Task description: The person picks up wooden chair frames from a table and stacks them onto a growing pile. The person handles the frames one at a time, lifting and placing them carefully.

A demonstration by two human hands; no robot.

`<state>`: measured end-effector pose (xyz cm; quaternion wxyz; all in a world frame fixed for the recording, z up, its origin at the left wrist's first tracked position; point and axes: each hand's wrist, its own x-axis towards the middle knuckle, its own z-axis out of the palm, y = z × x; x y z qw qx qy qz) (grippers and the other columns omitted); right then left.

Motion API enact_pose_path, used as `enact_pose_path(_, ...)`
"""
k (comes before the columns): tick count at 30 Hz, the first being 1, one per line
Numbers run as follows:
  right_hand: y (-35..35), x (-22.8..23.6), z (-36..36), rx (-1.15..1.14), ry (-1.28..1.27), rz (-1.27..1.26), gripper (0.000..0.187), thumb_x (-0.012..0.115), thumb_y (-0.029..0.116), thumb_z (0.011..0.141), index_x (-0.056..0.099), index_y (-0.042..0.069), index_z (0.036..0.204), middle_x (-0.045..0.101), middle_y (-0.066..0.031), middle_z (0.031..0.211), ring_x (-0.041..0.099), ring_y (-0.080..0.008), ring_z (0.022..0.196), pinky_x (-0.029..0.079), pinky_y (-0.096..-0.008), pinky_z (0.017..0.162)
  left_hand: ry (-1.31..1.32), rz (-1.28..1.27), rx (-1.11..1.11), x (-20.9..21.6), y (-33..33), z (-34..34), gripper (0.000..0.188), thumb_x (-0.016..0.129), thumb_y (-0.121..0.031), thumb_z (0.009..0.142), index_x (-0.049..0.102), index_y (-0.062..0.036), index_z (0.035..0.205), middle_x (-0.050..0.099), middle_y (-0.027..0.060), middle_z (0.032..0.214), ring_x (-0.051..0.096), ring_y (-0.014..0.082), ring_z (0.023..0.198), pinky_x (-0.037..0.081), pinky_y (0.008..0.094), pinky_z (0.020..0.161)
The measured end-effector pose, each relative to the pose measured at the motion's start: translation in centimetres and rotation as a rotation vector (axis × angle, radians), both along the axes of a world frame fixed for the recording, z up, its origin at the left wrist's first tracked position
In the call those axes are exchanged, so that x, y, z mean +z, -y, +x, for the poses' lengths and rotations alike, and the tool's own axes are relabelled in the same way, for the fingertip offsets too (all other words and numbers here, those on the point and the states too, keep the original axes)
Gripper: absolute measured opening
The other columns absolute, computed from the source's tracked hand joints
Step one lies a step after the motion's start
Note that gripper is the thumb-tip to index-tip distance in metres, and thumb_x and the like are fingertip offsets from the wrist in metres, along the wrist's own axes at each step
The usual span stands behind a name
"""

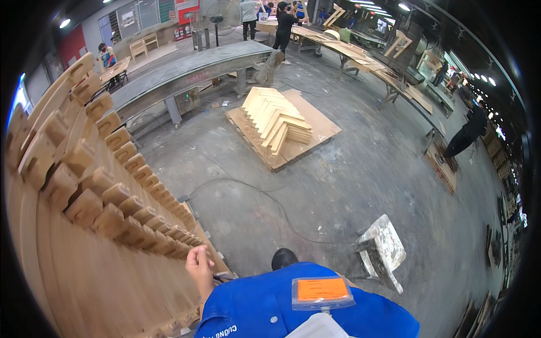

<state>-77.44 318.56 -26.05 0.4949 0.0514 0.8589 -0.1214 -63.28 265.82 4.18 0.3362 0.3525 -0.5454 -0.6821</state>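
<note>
Beside the near end of a long stack of notched wooden boards (127,217), my left hand (200,263) is raised with its fingers curled in. Whether anything is pinched in those fingers is too small to make out. The boards are pale brown, with rounded ends and slots, and they fill the left side in stepped rows. A small dark item (224,276) shows just right of my left wrist; its kind is unclear. My right hand does not appear.
A white, paint-spattered stool (382,248) stands right of me. Ahead, angled wooden pieces (279,121) are stacked on a flat board (318,135). Cables (276,200) cross the floor. Behind lies a long grey conveyor table (191,73); people (284,28) work at benches farther off.
</note>
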Motion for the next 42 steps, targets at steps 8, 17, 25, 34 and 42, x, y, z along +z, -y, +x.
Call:
enact_pose_path(8,14.4,-5.5,-21.9,0.145,-0.008,-0.239,0.024,0.065,0.024,0.09,0.077,0.007,0.102,0.078,-0.0127,0.098,0.076,-0.0219,0.081,0.059,-0.043,0.07,0.178,0.087,0.134,-6.3,8.5,-11.9,0.019,0.061,-0.02,0.102,0.064,-0.0086,0.087,0.057,-0.0014,0.06,0.046,0.005,0.047,0.032,0.0224,0.043)
enact_pose_path(17,28.7,-4.1,-47.9,-0.336,-0.071,-0.257,0.029,0.067,0.024,0.094,0.071,0.001,0.112,0.074,-0.0115,0.085,0.072,-0.0222,0.069,0.053,-0.0379,0.054,0.307,-0.123,-0.162,-3.2,21.6,-33.3,0.019,0.067,-0.018,0.099,0.069,-0.0021,0.091,0.064,-0.0001,0.066,0.06,0.0067,0.059,0.044,0.0241,0.054)
enact_pose_path(25,58.3,-2.8,-59.5,0.746,-0.056,-0.349,0.04,0.066,0.035,0.092,0.074,0.002,0.114,0.076,-0.0214,0.104,0.073,-0.0368,0.1,0.056,-0.0453,0.084,0.195,0.162,0.306,-6.9,33.3,-38.5,0.018,0.067,-0.021,0.1,0.072,-0.0044,0.094,0.059,-0.0027,0.064,0.052,0.0035,0.053,0.035,0.0213,0.049)
enact_pose_path(34,86.6,1.4,-70.0,0.636,-0.085,-0.403,0.039,0.067,0.029,0.094,0.071,0.005,0.125,0.076,-0.0166,0.107,0.072,-0.0263,0.106,0.054,-0.0405,0.095,-0.094,0.279,0.586,-6.3,55.2,-44.8,0.018,0.065,-0.025,0.101,0.068,-0.0075,0.102,0.056,-0.0034,0.064,0.04,0.0034,0.045,0.029,0.0215,0.041)
enact_pose_path(42,102.0,1.5,-78.6,0.935,-0.135,-0.268,0.037,0.065,0.029,0.096,0.072,0.005,0.122,0.075,-0.0151,0.116,0.07,-0.0285,0.11,0.054,-0.0411,0.096,-0.237,0.29,0.79,-3.5,66.3,-44.8,0.017,0.068,-0.014,0.096,0.056,-0.0116,0.107,0.058,-0.0015,0.067,0.04,0.004,0.045,0.028,0.0214,0.04)
